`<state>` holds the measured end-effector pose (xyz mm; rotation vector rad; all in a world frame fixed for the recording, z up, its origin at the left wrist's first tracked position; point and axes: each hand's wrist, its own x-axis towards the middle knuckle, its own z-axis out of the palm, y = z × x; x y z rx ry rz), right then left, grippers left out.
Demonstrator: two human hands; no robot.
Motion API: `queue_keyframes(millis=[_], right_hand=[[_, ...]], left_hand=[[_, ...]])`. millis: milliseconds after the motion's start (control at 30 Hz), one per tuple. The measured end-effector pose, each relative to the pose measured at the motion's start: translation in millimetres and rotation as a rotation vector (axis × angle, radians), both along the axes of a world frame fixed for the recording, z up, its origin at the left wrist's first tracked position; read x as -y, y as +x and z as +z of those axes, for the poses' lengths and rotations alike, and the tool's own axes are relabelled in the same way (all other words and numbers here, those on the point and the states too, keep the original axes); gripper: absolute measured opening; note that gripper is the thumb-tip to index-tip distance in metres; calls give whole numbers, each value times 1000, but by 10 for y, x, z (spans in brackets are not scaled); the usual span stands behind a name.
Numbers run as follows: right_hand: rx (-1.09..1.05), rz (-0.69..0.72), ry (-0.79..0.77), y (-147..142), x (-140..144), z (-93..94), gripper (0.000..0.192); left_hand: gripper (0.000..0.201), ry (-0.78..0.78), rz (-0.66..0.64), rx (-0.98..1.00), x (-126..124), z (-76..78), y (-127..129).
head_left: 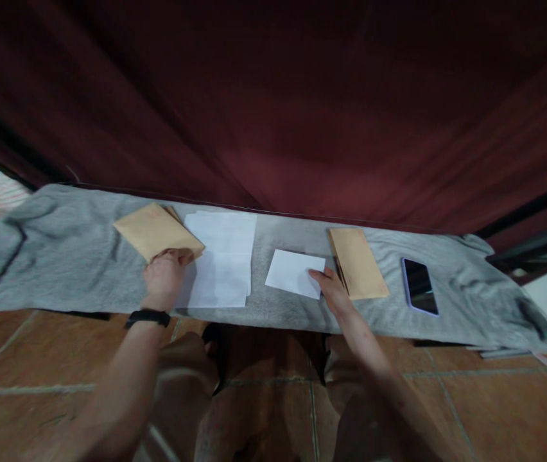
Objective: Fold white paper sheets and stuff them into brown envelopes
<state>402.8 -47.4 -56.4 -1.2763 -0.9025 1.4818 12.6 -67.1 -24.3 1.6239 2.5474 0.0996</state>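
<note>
My left hand (164, 274), with a black band on its wrist, is closed on the near edge of a brown envelope (155, 231) at the left. Another envelope shows partly beneath that one. White paper sheets (223, 256) lie just right of this hand. In the middle, my right hand (330, 285) pinches the right edge of a folded white paper (295, 273), thumb on top. Close beside the right hand lies a stack of brown envelopes (360, 263). The fingertips under the paper and under the envelope are hidden.
Grey cloth (273, 314) covers the long narrow surface. A phone (420, 287) in a pale purple case lies at the right. Behind hangs a dark red curtain (273, 115). Brown floor tiles (495, 398) and my legs are below the near edge.
</note>
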Motion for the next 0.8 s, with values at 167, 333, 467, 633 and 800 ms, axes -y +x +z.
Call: queue_keyframes(millis=[167, 333, 467, 633, 800], right_hand=[[-12, -14, 0, -19, 10, 4, 42], [-16, 6, 0, -3, 17, 13, 43], [-6, 21, 15, 12, 9, -13, 44], [99, -13, 54, 0, -53, -134, 44], [442, -102, 346, 5, -84, -172, 61]], left_hand=[[39, 0, 24, -127, 6, 55, 119], [35, 5, 11, -115, 5, 62, 148], [34, 96, 71, -203, 18, 48, 131], [28, 343, -26, -389, 12, 127, 224], [25, 478, -139, -355, -40, 173, 723]])
